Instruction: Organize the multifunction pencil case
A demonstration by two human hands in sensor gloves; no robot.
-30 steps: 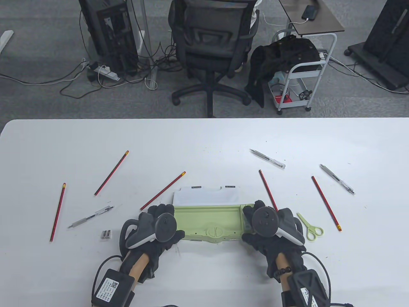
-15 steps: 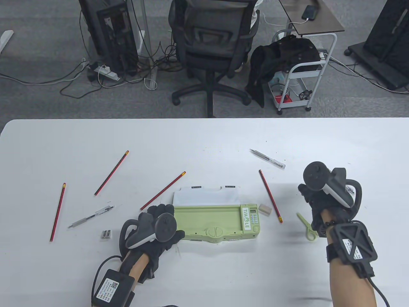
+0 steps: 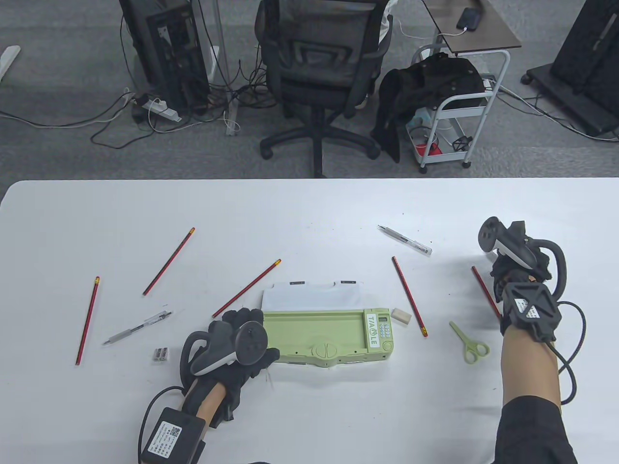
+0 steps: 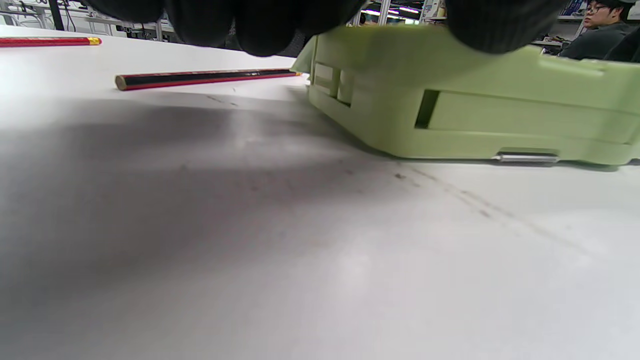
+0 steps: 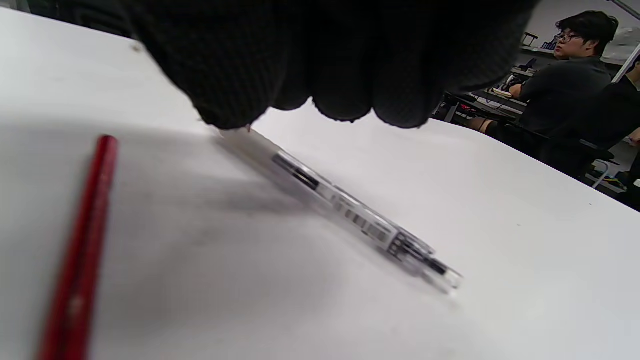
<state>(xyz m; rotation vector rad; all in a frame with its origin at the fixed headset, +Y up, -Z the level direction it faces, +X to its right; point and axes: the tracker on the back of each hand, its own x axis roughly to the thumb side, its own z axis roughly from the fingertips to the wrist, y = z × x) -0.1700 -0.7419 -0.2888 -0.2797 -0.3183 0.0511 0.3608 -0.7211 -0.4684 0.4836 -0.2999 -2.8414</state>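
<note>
Leftmost on the white bench (image 3: 309, 208) lie two red pencils (image 3: 87, 321), a clear ballpoint pen (image 3: 137, 327) and a small metal sharpener (image 3: 161, 355), all apart from one another. Next, the left hand (image 3: 237, 345) grips the left end of the pale green plastic pencil case (image 3: 329, 333), which rests flat at the bench's near centre with its white lid (image 3: 312, 296) swung open behind it. The left wrist view adds what the table view hides: gloved fingertips (image 4: 260, 25) curl over the case's top edge, and a third red pencil (image 4: 205, 78) lies just beyond the case corner. Only a calculator panel at the tray's right end is seen in the case. A white eraser (image 3: 401, 315) lies just beside that end, then a fourth red pencil (image 3: 409, 296), a second clear pen (image 3: 405, 240) and small green-handled scissors (image 3: 470, 342). Farthest right, the right hand (image 3: 520, 263) is over the bench near a fifth red pencil (image 3: 485, 292). The right wrist view shows its curled fingertips (image 5: 345, 75) touching one end of a third clear pen (image 5: 360, 215); whether they pinch it I cannot tell. Beyond the bench stand a black office chair (image 3: 321, 72) and a white trolley (image 3: 459, 111) on grey carpet.
</note>
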